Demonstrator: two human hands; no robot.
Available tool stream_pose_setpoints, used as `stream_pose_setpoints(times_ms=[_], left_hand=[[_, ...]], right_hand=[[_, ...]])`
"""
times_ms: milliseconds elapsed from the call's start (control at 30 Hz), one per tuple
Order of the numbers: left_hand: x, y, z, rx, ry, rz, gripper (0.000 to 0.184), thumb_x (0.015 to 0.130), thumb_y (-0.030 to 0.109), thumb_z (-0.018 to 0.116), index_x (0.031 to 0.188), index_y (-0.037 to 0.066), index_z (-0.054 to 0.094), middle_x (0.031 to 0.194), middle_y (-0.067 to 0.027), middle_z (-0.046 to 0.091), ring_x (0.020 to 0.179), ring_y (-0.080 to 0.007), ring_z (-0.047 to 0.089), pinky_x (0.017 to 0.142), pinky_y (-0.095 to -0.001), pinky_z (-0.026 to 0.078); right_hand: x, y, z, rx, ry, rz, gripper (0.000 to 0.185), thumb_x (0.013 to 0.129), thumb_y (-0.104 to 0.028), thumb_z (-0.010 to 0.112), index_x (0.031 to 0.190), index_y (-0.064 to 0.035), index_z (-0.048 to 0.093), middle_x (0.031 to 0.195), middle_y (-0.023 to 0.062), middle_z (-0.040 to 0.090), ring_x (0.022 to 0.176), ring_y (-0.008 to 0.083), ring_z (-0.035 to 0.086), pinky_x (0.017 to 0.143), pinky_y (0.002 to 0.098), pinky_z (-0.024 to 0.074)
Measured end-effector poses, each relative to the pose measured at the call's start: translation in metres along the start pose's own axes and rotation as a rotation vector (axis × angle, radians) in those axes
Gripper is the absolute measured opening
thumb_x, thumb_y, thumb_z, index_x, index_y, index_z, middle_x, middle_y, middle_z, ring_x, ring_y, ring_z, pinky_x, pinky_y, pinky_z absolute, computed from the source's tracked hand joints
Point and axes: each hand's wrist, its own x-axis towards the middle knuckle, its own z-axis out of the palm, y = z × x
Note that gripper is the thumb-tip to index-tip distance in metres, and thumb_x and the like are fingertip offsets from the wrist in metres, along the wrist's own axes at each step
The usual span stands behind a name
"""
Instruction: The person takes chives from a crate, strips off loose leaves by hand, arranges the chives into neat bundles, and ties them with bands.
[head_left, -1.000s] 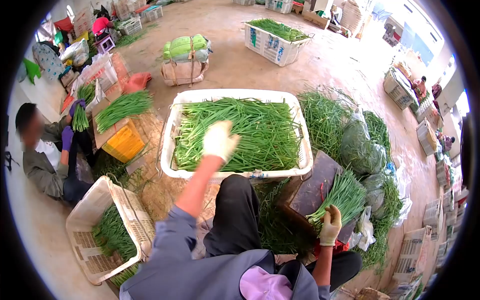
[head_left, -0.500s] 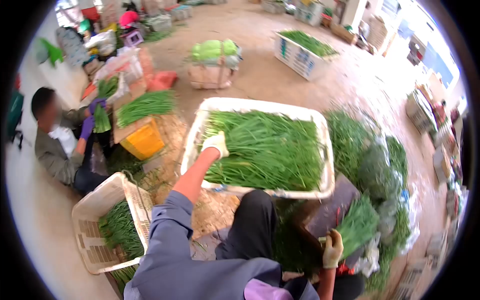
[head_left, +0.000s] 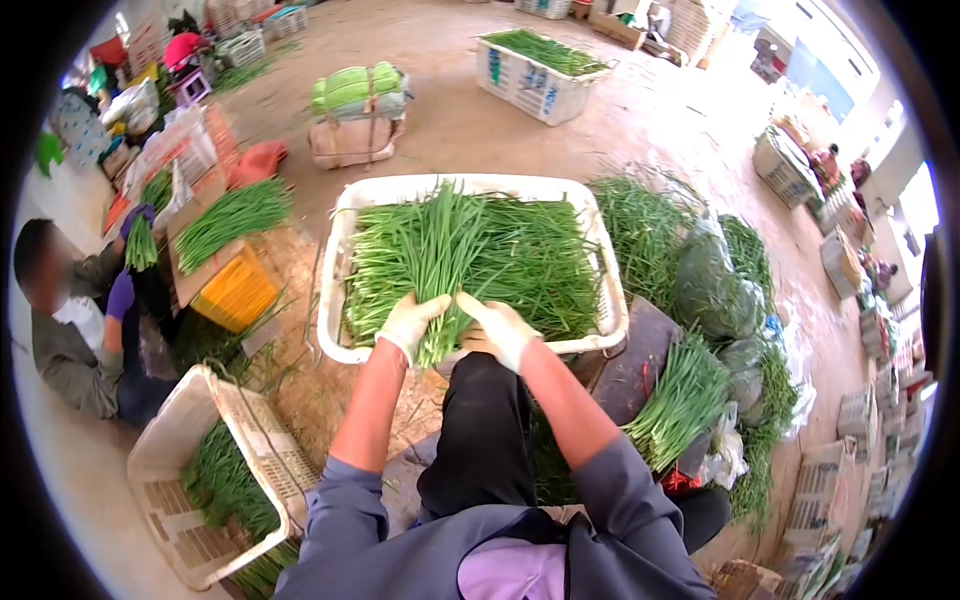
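A bunch of long green stalks [head_left: 445, 250] stands out over the near rim of a white crate [head_left: 345, 225], its pale ends toward me. My left hand [head_left: 412, 322], in a cream glove, is closed around the bunch's left side near those ends. On the right side, my right hand [head_left: 498, 330], gloved too, presses against the same bunch with its thumb close to the other thumb. More green stalks [head_left: 545, 265] fill the crate beneath. Another bunch [head_left: 685, 400] lies on a dark box [head_left: 637, 360] at the right.
At the left a seated person [head_left: 75, 330] in purple gloves holds stalks beside a yellow box [head_left: 236, 290]. A tilted crate [head_left: 265, 440] stands at lower left. Plastic bags [head_left: 710, 275] and loose greens lie at right. Tied bundles [head_left: 355, 115] and another crate [head_left: 530, 85] are farther back.
My right hand has left the bunch on the dark box and come to the crate's near edge. My left hand has drawn stalks toward me, and both hands now hold them. The view has shifted.
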Motion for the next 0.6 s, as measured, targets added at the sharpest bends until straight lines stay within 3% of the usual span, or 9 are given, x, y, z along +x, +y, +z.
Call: stream_pose_setpoints(times_ms=[67, 100, 133, 233, 300, 400, 433, 567, 600], left_hand=[[0.013, -0.036, 0.002, 0.292, 0.198, 0.143, 0.061, 0.094, 0.038, 0.068, 0.134, -0.005, 0.053, 0.126, -0.0150, 0.062, 0.108, -0.0209, 0.062, 0.093, -0.0352, 0.051], [0.007, -0.032, 0.013, 0.103, 0.157, 0.109, 0.063, 0.100, 0.043, 0.056, 0.139, -0.006, 0.048, 0.134, -0.0161, 0.057, 0.118, -0.0213, 0.056, 0.097, -0.0346, 0.048], [0.007, -0.039, 0.015, -0.137, 0.134, -0.014, 0.060, 0.102, 0.041, 0.052, 0.141, -0.004, 0.046, 0.134, -0.0148, 0.058, 0.117, -0.0214, 0.057, 0.097, -0.0343, 0.048], [0.019, -0.058, 0.000, -0.007, 0.169, 0.055, 0.047, 0.101, 0.030, 0.057, 0.136, -0.001, 0.052, 0.123, -0.0120, 0.063, 0.103, -0.0212, 0.062, 0.089, -0.0347, 0.052], [0.021, -0.054, -0.007, -0.071, 0.080, -0.058, 0.035, 0.096, 0.016, 0.061, 0.128, 0.002, 0.057, 0.108, -0.0068, 0.065, 0.089, -0.0180, 0.063, 0.073, -0.0327, 0.054], [0.011, -0.039, -0.012, 0.007, 0.120, -0.123, 0.035, 0.092, 0.009, 0.063, 0.126, 0.002, 0.056, 0.098, -0.0035, 0.065, 0.085, -0.0144, 0.062, 0.062, -0.0289, 0.051], [0.012, -0.041, -0.013, -0.033, 0.133, -0.103, 0.039, 0.091, 0.007, 0.065, 0.128, 0.002, 0.055, 0.094, -0.0032, 0.064, 0.079, -0.0127, 0.062, 0.055, -0.0275, 0.048], [0.015, -0.041, 0.005, -0.012, 0.059, -0.103, 0.046, 0.085, 0.001, 0.069, 0.129, 0.000, 0.053, 0.091, -0.0045, 0.064, 0.070, -0.0141, 0.062, 0.055, -0.0280, 0.048], [0.015, -0.041, 0.012, 0.002, 0.043, -0.073, 0.050, 0.086, 0.002, 0.069, 0.132, 0.001, 0.051, 0.092, -0.0050, 0.066, 0.070, -0.0135, 0.061, 0.054, -0.0267, 0.048]], right_hand=[[0.009, -0.006, 0.012, 0.275, -0.057, 0.065, 0.057, 0.088, -0.042, 0.073, 0.120, 0.0037, 0.061, 0.115, 0.0164, 0.067, 0.097, 0.0269, 0.067, 0.084, 0.0434, 0.0546], [0.021, -0.004, 0.011, 0.193, -0.017, 0.058, 0.053, 0.088, -0.042, 0.073, 0.116, 0.0027, 0.063, 0.110, 0.0148, 0.068, 0.094, 0.0257, 0.068, 0.082, 0.0434, 0.0546], [0.029, 0.003, 0.007, 0.121, 0.029, 0.062, 0.049, 0.088, -0.041, 0.073, 0.112, 0.0016, 0.066, 0.106, 0.0133, 0.070, 0.092, 0.0245, 0.068, 0.081, 0.0434, 0.0546], [0.044, 0.013, -0.004, 0.154, 0.078, 0.088, 0.035, 0.088, -0.028, 0.071, 0.108, 0.0011, 0.068, 0.099, 0.0132, 0.072, 0.084, 0.0248, 0.069, 0.073, 0.0413, 0.0557], [0.054, 0.015, -0.009, 0.201, 0.119, 0.136, 0.025, 0.089, -0.015, 0.064, 0.104, 0.0041, 0.067, 0.096, 0.0172, 0.071, 0.078, 0.0302, 0.070, 0.069, 0.0436, 0.0581], [0.052, 0.013, -0.020, 0.282, 0.156, 0.146, 0.025, 0.091, -0.012, 0.057, 0.105, 0.0081, 0.064, 0.095, 0.0196, 0.071, 0.078, 0.0335, 0.070, 0.070, 0.0473, 0.0602], [0.051, 0.012, -0.020, 0.277, 0.139, 0.156, 0.029, 0.092, -0.018, 0.061, 0.108, 0.0062, 0.064, 0.095, 0.0194, 0.071, 0.074, 0.0321, 0.070, 0.065, 0.0451, 0.0606], [0.056, 0.014, -0.018, 0.121, 0.019, 0.158, 0.037, 0.090, -0.030, 0.071, 0.108, 0.0013, 0.065, 0.088, 0.0154, 0.071, 0.062, 0.0282, 0.069, 0.056, 0.0428, 0.0597], [0.051, 0.012, -0.016, 0.103, -0.006, 0.073, 0.033, 0.087, -0.025, 0.074, 0.106, 0.0007, 0.067, 0.083, 0.0142, 0.070, 0.061, 0.0278, 0.068, 0.056, 0.0431, 0.0588]])
